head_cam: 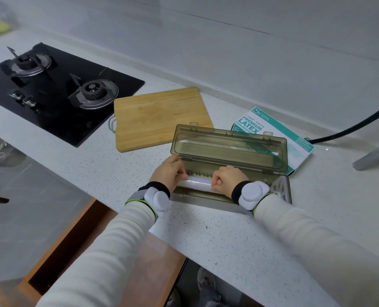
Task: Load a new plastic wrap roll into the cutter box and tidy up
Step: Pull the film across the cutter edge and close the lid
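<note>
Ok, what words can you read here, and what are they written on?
"Sriex" (letters not certain): top corner of the white and green box.
"PREMIUM": same box.
"LATEX": same box.
"EXAMINATION GL...": same box; the rest is hidden behind the lid of the cutter box.
Small print at the box's right end: too small to read.
No writing shows on the cutter box or the plastic wrap roll.

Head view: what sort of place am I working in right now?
Most likely a home kitchen: a two-burner gas hob sits in the speckled countertop, a wooden cutting board lies beside it, and a plastic wrap roll is held in an open cutter box.
</note>
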`<state>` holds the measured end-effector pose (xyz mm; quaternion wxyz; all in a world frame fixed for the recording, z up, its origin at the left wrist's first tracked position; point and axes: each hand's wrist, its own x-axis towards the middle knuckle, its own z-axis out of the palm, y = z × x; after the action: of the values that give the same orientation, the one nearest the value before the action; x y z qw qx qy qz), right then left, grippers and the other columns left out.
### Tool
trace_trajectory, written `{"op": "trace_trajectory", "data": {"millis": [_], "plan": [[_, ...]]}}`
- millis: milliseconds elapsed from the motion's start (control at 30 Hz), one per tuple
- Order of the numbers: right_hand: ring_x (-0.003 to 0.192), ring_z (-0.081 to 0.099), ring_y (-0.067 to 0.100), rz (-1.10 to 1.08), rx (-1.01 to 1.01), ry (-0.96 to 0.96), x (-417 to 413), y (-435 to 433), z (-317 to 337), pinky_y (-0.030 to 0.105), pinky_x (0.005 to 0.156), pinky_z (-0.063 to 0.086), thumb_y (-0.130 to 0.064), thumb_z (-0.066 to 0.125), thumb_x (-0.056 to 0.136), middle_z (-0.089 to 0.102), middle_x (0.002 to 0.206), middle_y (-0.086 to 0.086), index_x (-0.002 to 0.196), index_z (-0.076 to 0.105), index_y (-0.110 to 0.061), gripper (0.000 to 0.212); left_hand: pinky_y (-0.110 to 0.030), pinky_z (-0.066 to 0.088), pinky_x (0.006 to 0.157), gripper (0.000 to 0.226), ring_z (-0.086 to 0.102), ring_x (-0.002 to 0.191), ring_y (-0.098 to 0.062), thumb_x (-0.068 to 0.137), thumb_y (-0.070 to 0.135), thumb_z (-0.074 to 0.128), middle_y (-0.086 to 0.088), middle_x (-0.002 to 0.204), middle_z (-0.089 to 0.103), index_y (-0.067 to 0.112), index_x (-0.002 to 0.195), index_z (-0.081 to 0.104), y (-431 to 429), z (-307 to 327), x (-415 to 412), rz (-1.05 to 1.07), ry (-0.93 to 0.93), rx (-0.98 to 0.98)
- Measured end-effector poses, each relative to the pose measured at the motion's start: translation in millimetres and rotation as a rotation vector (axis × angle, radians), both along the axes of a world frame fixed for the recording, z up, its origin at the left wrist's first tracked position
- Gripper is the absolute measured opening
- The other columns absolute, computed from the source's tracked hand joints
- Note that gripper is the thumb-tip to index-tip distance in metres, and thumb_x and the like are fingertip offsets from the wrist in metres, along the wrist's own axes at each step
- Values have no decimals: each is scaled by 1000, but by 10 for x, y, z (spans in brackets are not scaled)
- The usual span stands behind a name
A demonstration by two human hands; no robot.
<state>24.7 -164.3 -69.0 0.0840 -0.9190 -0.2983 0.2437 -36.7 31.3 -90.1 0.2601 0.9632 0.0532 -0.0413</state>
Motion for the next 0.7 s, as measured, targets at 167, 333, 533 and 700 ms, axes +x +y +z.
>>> {"op": "trace_trajectory", "data": {"millis": [167,333,533,700], "plan": [[102,49,20,-40,46,6,-27,-22,-33,28,79,38,-17,49,90,62,104,2,84,55,-20,9,-29,42,98,10,46,131,-20,90,16,57,-5,141,47,6,91,60,-27,26,-9,24,-15,19],[91,55,21,-81,63,22,-41,-49,-16,32,72,42,-19,46,91,64,100,4,95,56,-17,10,-31,44,94,12,52,124,-21,92,17,54,-2,138,49,7,94,60,-34,59,16,44,-20,20],[85,53,17,-61,38,27,-18,-183,12,31,76,44,-28,57,89,60,93,-3,101,57,-18,16,-32,46,87,12,56,115,-26,92,16,54,-2,124,56,5,91,59,-40,51,14,45,-50,31],[82,49,11,-25,-101,35,80,-429,69,24,75,40,-27,61,86,53,86,-9,83,55,-24,8,-32,46,86,12,57,112,-25,92,17,55,-1,121,56,6,91,60,-42,42,12,49,-50,37]]}}
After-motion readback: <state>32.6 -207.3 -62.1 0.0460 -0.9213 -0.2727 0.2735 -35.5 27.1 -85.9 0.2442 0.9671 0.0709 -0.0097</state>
